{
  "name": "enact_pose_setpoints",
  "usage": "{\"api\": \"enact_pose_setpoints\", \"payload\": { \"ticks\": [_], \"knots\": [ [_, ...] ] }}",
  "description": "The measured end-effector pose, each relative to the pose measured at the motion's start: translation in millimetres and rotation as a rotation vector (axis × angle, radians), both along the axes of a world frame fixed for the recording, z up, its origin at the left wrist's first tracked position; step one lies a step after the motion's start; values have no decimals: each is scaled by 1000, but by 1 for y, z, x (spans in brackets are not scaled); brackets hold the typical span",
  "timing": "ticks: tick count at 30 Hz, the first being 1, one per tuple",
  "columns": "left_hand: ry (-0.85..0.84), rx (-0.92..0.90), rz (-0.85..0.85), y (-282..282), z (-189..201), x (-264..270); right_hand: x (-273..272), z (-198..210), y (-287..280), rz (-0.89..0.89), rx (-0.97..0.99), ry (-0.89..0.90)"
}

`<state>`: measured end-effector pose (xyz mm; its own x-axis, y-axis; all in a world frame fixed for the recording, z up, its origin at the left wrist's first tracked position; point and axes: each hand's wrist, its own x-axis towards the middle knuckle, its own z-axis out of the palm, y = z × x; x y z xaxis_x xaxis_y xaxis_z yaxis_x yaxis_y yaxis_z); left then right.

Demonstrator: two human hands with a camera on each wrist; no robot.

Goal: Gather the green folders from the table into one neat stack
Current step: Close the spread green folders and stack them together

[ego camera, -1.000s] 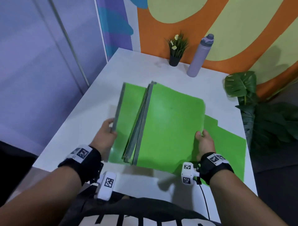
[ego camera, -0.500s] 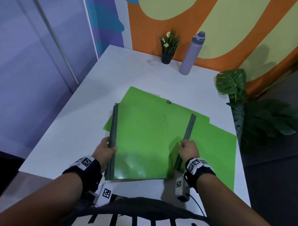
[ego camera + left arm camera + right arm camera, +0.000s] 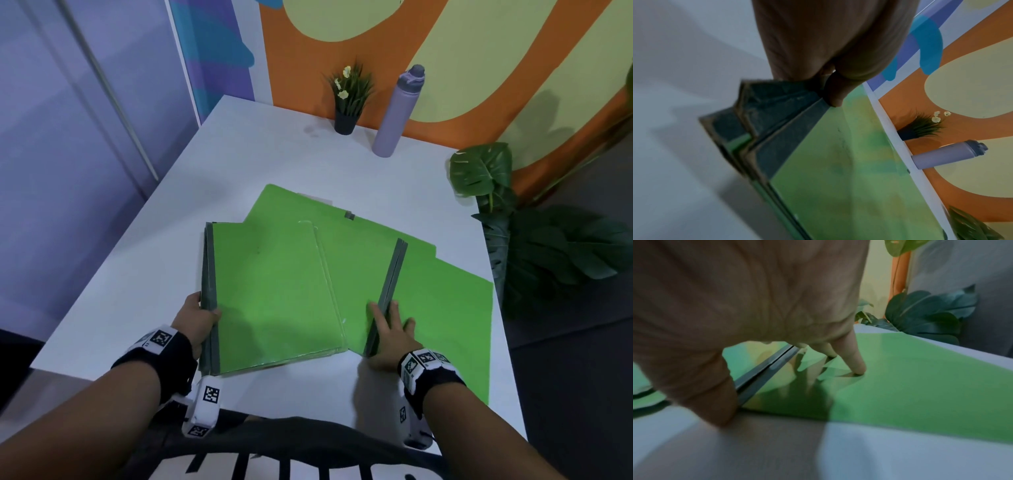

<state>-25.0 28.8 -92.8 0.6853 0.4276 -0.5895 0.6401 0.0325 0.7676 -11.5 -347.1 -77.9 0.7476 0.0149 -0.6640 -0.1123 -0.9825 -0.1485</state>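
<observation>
A stack of green folders (image 3: 274, 298) with grey spines lies flat on the white table (image 3: 144, 274). My left hand (image 3: 203, 317) grips the spines at the stack's left edge, with the thumb (image 3: 833, 95) on top of the stack (image 3: 838, 178). Right of it lies another green folder (image 3: 356, 260) whose grey spine (image 3: 392, 281) runs diagonally. My right hand (image 3: 390, 325) rests on that spine's near end with straight fingers (image 3: 855, 363) pressing the green sheet beside the spine (image 3: 764, 368). More green folders stick out at the back (image 3: 291, 205) and right (image 3: 459, 308).
A small potted plant (image 3: 347, 99) and a lilac bottle (image 3: 399, 113) stand at the table's far edge by the orange wall. A leafy plant (image 3: 486, 174) rises off the table's right side. The right-hand folder lies near the table's right edge.
The stack that both hands held tilted up has been laid flat to the left. My right hand left its right edge and moved onto the spined folder beside it.
</observation>
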Motion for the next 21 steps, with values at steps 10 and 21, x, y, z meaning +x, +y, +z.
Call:
{"api": "enact_pose_setpoints", "payload": {
  "ticks": [10, 21],
  "knots": [
    [-11, -72, 46, 3, -1, 6, 14, 31, -12, 12, -50, -411],
    [2, -130, 31, -1, -1, 5, 47, 106, 15, -375, 400, -1211]
  ]
}}
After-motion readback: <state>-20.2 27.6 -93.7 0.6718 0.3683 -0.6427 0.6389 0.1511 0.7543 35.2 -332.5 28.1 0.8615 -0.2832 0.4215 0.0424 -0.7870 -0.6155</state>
